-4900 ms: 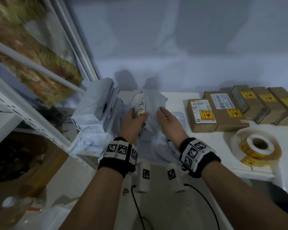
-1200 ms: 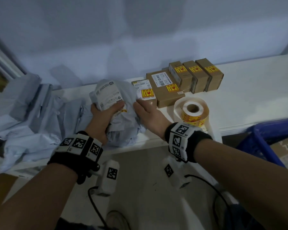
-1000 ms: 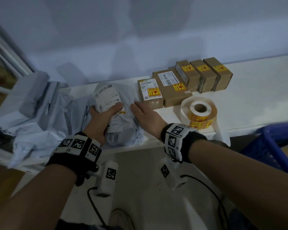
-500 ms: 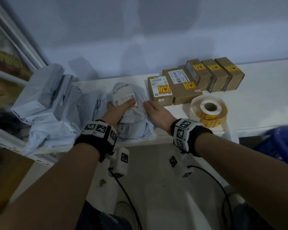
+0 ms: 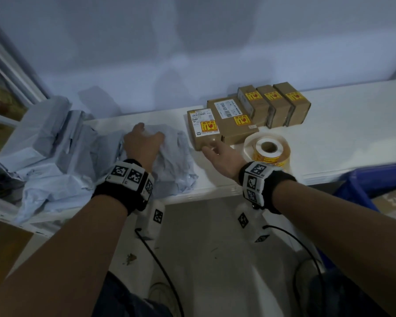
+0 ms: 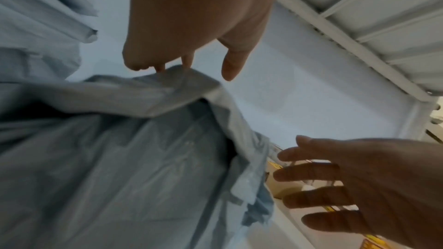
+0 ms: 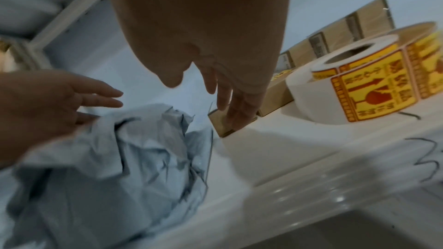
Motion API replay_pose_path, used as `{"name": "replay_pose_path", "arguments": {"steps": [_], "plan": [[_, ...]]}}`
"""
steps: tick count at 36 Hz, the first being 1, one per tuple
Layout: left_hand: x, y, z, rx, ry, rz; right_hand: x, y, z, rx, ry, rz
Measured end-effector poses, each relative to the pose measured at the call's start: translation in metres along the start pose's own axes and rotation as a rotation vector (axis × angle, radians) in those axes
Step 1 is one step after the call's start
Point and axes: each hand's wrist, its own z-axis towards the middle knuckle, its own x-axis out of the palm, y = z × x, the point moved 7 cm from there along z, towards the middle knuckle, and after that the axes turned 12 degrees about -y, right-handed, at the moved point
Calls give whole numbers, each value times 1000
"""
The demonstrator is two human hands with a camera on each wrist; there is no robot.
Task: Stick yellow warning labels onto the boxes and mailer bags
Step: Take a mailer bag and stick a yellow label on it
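Note:
A crumpled grey mailer bag lies on the white shelf. My left hand rests flat on the bag's far end with straight, spread fingers. Off the bag to the right, my right hand is open, its fingertips touching the near corner of a brown box that bears a yellow label. The roll of yellow warning labels stands just right of that hand.
A larger labelled box and three small labelled boxes sit behind the roll against the wall. Several more grey mailers are piled at the left. A blue crate stands below the shelf's right end.
My left hand let go of the bag's white-label end and now lies flat on the bag. That shipping label no longer shows. My right hand moved right, off the bag, to the box corner.

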Motion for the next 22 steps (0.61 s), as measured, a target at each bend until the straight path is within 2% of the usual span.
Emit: {"name": "replay_pose_path", "arguments": {"steps": [6,9,13,18,20,22], "plan": [[25,-34,-18,162,-40,-91,-27,-14,3,9,-24,-165],[43,-50,-33,204,-5,-115,-42,-29,6,58,-38,-194],[74,-63,-55,194,158,-175,-55,-51,10,146,-42,-185],[115,-68,-80,172,368,-170,-60,-78,14,237,31,-234],[129,-68,-90,217,452,-108,-62,-87,14,236,68,-305],[141,-68,-99,245,530,-56,-67,-92,16,171,53,-386]]}}
